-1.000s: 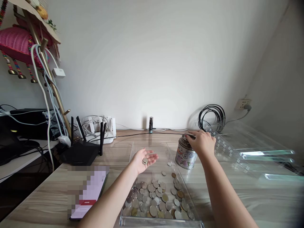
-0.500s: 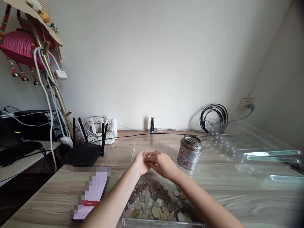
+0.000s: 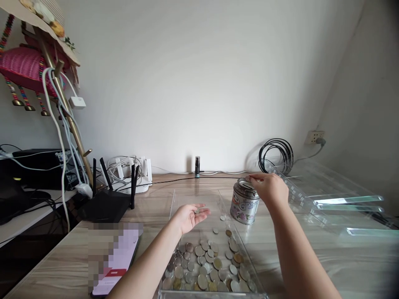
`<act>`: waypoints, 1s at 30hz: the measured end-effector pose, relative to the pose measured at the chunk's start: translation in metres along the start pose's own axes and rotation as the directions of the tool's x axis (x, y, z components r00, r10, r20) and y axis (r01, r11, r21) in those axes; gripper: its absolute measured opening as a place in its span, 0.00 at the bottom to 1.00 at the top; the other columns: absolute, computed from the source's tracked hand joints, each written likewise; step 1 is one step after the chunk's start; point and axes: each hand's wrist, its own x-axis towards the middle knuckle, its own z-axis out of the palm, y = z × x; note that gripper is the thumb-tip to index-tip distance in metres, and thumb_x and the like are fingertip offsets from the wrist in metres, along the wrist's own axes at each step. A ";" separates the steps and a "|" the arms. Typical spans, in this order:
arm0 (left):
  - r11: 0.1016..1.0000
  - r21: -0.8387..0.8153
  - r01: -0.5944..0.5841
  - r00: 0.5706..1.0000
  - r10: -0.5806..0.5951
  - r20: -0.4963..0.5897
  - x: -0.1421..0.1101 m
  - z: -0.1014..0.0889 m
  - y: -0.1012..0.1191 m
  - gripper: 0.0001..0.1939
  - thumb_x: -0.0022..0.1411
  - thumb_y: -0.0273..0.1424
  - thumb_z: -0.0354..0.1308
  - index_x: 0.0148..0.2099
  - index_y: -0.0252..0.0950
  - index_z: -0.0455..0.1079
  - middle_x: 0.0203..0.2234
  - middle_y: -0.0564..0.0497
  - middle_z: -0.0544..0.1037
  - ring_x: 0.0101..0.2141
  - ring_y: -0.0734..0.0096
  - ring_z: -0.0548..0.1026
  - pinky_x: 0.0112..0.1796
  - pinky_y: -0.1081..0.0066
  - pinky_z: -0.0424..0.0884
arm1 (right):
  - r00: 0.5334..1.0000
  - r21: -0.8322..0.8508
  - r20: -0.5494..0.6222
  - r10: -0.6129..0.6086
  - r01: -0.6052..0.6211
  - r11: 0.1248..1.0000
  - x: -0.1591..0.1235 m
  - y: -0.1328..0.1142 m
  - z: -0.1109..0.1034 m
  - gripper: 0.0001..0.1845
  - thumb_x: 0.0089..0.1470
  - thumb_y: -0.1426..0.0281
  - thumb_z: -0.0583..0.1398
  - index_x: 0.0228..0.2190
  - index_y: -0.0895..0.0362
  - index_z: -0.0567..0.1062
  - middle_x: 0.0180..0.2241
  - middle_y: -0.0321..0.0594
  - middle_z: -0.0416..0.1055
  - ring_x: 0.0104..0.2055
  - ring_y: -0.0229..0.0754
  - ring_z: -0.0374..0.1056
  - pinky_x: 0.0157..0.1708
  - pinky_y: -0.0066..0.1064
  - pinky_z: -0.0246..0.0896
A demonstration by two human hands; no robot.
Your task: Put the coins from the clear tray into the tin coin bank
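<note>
Coins (image 3: 208, 265) lie heaped in the near end of a clear tray (image 3: 174, 198) on the wooden surface (image 3: 311, 257). Above the tray's far part the left hand (image 3: 189, 216) hovers palm up, fingers loosely open, with what looks like a coin resting on them. Just right of the tray stands a patterned tin (image 3: 245, 202); the right hand (image 3: 270, 189) is at its slotted top, fingertips pinched together, though what they hold cannot be made out. A phone (image 3: 116, 257) lies near left.
</note>
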 end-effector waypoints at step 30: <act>0.992 0.095 -0.080 0.980 0.061 0.190 -0.010 0.011 0.003 0.23 0.54 0.47 0.40 0.42 0.36 0.62 0.37 0.45 0.69 0.39 0.64 0.66 0.36 0.62 0.62 | 0.902 0.125 0.169 -0.398 0.381 0.916 -0.037 -0.058 0.021 0.14 0.49 0.64 0.48 0.30 0.52 0.72 0.30 0.38 0.68 0.30 0.36 0.61 0.27 0.26 0.50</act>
